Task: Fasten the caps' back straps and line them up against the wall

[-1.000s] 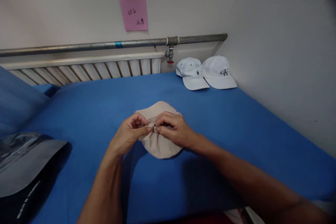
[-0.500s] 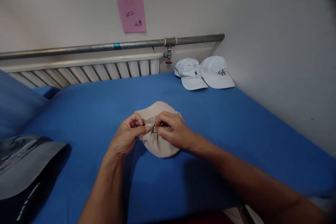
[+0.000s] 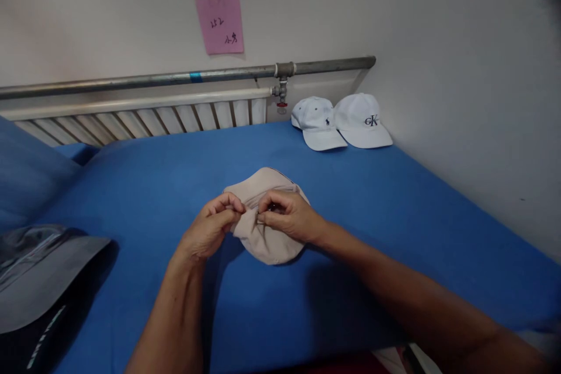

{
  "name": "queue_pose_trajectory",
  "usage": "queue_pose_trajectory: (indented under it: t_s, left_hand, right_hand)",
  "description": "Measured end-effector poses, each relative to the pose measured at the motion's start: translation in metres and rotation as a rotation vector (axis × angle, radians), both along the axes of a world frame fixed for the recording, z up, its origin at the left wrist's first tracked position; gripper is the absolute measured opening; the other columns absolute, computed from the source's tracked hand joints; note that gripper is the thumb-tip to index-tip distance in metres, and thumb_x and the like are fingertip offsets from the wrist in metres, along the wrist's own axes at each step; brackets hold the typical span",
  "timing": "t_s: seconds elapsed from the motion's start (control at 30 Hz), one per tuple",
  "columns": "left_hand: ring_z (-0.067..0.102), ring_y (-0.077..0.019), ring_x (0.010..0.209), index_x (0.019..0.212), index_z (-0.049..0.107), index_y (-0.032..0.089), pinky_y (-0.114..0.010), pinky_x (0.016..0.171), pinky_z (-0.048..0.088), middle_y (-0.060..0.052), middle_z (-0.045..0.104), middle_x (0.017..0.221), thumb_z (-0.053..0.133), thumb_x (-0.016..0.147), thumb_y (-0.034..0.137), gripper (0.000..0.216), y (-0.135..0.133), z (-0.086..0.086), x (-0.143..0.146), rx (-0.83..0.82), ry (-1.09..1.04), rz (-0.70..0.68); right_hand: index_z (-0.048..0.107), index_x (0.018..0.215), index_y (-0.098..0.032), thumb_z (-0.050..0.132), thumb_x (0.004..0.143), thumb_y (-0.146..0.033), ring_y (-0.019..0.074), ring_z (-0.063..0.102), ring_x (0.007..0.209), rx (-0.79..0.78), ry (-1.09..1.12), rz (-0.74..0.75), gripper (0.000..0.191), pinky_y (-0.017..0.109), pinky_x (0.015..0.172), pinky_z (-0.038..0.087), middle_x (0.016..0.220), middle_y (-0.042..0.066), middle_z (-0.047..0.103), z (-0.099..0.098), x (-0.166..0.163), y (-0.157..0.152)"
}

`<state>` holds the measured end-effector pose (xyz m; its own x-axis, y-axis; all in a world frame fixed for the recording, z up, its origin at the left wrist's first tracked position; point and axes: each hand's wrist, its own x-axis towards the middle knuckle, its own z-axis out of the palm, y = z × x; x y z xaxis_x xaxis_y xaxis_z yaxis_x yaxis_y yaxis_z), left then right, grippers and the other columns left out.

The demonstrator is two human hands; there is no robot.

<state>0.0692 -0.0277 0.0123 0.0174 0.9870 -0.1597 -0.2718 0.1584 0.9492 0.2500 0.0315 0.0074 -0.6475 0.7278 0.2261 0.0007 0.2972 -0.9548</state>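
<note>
A beige cap (image 3: 272, 245) lies on the blue table cover (image 3: 175, 175), its brim pointing away from me and its crown nearest me. My left hand (image 3: 211, 223) pinches the cap's fabric on the left side of its back strap, thumb against bent fingers. On the other side of the strap, my right hand (image 3: 291, 216) is closed with thumb and forefinger around a small metal buckle (image 3: 257, 215). Most of the buckle and the strap end are hidden by the right fingers. Folds run across the crown below the hands.
Two white caps (image 3: 319, 123) stand side by side at the back right. Grey and black caps (image 3: 52, 280) sit at the left edge. Behind the table run a metal pipe (image 3: 144, 80) and a radiator (image 3: 175, 115). A pink note (image 3: 220, 25) hangs on the wall.
My left thumb has drawn back slightly to the left, away from the buckle. The right hand stays at the buckle, now covering more of it. The cap has barely shifted.
</note>
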Motion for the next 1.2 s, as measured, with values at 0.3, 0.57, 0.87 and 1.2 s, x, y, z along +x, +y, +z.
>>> queue_pose_trajectory:
  t_s: [0.3,0.57,0.87,1.2]
  left_hand:
    - [0.048,-0.0085,0.061,0.068,0.055,0.014,-0.021,0.059,0.035,0.001,0.058,0.068,0.069,0.069,0.018,0.015,0.005,-0.008,-0.019,0.110,0.116,-0.276]
    - [0.045,-0.0090,0.061,0.074,0.060,0.015,-0.023,0.059,0.036,0.003,0.052,0.067,0.066,0.073,0.028,0.014,0.017,-0.006,-0.012,0.067,0.437,-0.432]
    - [0.046,-0.0100,0.063,0.077,0.069,0.013,-0.024,0.062,0.035,0.001,0.057,0.066,0.065,0.074,0.031,0.018,0.015,-0.004,-0.006,0.024,0.396,-0.384]
    - [0.037,-0.0083,0.054,0.068,0.059,0.014,-0.023,0.053,0.029,0.004,0.045,0.057,0.058,0.070,0.026,0.012,0.016,-0.003,-0.004,0.067,0.521,-0.265]
  right_hand:
    - [0.062,0.071,-0.016,0.063,0.073,-0.013,0.0109,0.054,0.067,0.064,0.013,0.146,0.003,0.024,0.063,0.042,0.071,0.000,0.060,-0.003,0.006,0.001]
    - [0.062,0.073,-0.017,0.063,0.075,-0.012,0.0115,0.057,0.070,0.257,0.028,0.091,0.006,0.026,0.068,0.045,0.074,0.000,0.062,-0.001,0.012,-0.001]
    - [0.062,0.076,-0.017,0.064,0.077,-0.018,0.0129,0.058,0.074,0.186,0.022,0.111,0.002,0.027,0.070,0.045,0.077,0.001,0.062,-0.006,0.015,0.005]
    - [0.059,0.074,-0.017,0.056,0.068,-0.009,0.0091,0.050,0.064,-0.093,-0.056,0.062,0.010,0.022,0.059,0.039,0.071,-0.003,0.057,-0.001,0.019,0.006]
